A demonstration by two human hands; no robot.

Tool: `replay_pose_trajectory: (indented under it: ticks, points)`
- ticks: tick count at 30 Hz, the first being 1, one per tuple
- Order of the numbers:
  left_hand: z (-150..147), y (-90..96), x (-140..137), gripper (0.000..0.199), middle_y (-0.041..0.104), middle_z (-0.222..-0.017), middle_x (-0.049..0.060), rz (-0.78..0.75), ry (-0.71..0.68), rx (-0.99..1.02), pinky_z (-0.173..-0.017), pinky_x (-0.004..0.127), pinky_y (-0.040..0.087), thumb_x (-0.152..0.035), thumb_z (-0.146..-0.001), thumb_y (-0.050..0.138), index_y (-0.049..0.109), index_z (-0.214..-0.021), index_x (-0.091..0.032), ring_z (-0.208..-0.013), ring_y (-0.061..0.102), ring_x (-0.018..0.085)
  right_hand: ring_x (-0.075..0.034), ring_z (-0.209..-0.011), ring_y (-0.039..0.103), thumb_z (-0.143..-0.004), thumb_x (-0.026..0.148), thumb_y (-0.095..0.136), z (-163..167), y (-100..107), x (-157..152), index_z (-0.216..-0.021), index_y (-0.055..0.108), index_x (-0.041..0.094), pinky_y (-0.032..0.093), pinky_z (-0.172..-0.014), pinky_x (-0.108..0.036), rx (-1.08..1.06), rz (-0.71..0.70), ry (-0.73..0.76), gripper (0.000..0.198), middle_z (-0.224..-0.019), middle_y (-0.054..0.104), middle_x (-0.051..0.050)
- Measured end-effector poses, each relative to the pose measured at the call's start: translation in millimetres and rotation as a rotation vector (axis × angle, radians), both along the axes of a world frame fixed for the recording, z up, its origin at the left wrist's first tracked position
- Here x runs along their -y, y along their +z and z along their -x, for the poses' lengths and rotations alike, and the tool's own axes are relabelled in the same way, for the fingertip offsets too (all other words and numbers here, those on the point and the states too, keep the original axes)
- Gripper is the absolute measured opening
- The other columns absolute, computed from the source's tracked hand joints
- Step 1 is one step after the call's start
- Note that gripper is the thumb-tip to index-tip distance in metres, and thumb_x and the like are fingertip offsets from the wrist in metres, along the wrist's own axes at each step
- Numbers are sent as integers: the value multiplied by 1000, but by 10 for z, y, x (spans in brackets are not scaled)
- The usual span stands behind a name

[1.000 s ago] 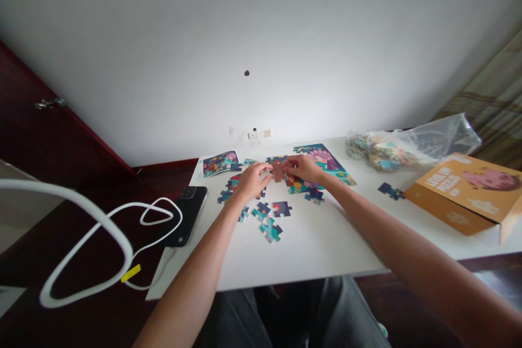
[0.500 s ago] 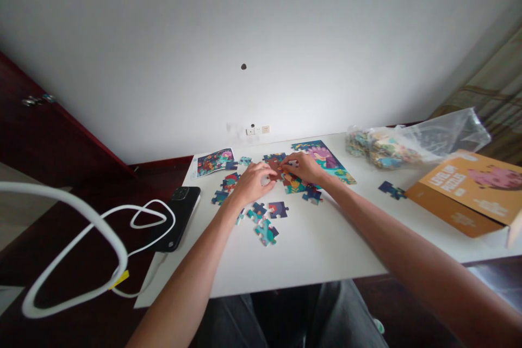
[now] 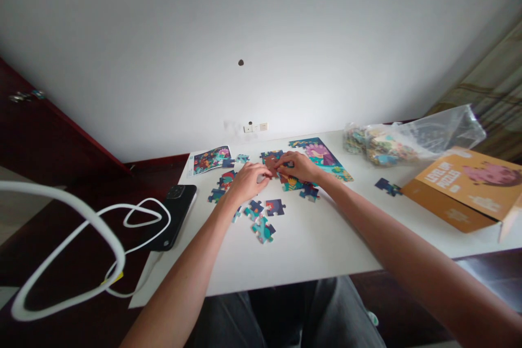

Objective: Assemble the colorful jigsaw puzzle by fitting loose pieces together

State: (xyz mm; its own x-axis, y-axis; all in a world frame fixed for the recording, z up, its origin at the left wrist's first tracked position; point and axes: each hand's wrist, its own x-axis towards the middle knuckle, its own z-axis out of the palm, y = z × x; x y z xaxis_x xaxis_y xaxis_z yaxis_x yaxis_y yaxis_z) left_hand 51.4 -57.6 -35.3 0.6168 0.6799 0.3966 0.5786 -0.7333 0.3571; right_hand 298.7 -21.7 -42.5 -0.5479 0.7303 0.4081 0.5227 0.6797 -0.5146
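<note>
- The left hand (image 3: 244, 180) is lying low over the white table (image 3: 322, 239), fingers curled and thumb reaching toward two o'clock, where its tips are meeting a brown puzzle piece (image 3: 271, 162).
- The right hand (image 3: 297, 166) is coming in from four o'clock, fingers bent down and pressed together, its fingertips pinching the same brown puzzle piece from the other side.
- That piece is sitting between the two hands, touching the edge of the joined puzzle section (image 3: 322, 156), which is stretching away from the hands toward two o'clock; whether it is lifted or lying flat cannot be told.
- Loose pieces (image 3: 265, 217) are lying scattered at six o'clock from the hands, near the table's middle, a few more clustering at nine o'clock beside the left hand.
- A small printed picture sheet (image 3: 211, 159) is lying at ten o'clock from the hands, near the far left corner.
- A black phone (image 3: 173, 216) is resting at eight o'clock on the table's left edge, with a white cable (image 3: 69, 239) looping out beside it.
- A clear plastic bag (image 3: 408, 141) holding more pieces is lying at two o'clock, well apart from the hands.
- An orange box (image 3: 468, 187) is sitting at three o'clock near the right edge, and a single dark piece (image 3: 387, 186) is lying just beside it.
</note>
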Motion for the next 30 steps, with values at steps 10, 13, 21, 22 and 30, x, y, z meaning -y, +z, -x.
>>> replay_pose_trajectory:
  ticks: [10, 13, 21, 22, 30]
  points:
    - [-17, -3, 20, 20, 74, -118, 5, -17, 67, -20, -105, 40, 47, -23, -94, 65, 73, -112, -22, -113, 67, 23, -21, -94, 69, -91, 26, 61, -20, -26, -15, -103, 83, 25, 50, -87, -30, 40, 19, -27, 25, -101, 78, -5]
    - [-7, -37, -2, 32, 73, -121, 7, 15, 123, -11, -105, 42, 49, -26, -91, 70, 68, -123, -22, -114, 66, 25, -22, -94, 69, -91, 27, 62, -4, -11, 8, -106, 83, 25, 50, -86, -30, 42, 10, -58, 26, -101, 78, -6]
    - [7, -84, -59, 52, 71, -124, 6, 119, 112, 120, -102, 38, 52, -21, -85, 76, 62, -135, -25, -112, 67, 24, -21, -84, 73, -93, 30, 60, 22, 103, 98, -113, 79, 24, 54, -80, -29, -11, 158, -76, 28, -91, 80, -3]
    - [5, -78, -59, 51, 70, -124, 6, 124, 95, 134, -101, 38, 52, -19, -85, 76, 63, -134, -25, -113, 67, 23, -20, -81, 73, -93, 30, 60, 28, 116, 112, -116, 78, 24, 54, -76, -28, -33, 199, -76, 30, -88, 80, -2]
    - [-4, -64, -61, 49, 68, -123, 6, 85, 63, 170, -103, 37, 52, -11, -83, 74, 65, -129, -23, -116, 65, 23, -15, -59, 69, -91, 25, 59, 116, 167, 226, -122, 74, 23, 50, -62, -23, -102, 287, -35, 34, -68, 75, 4]
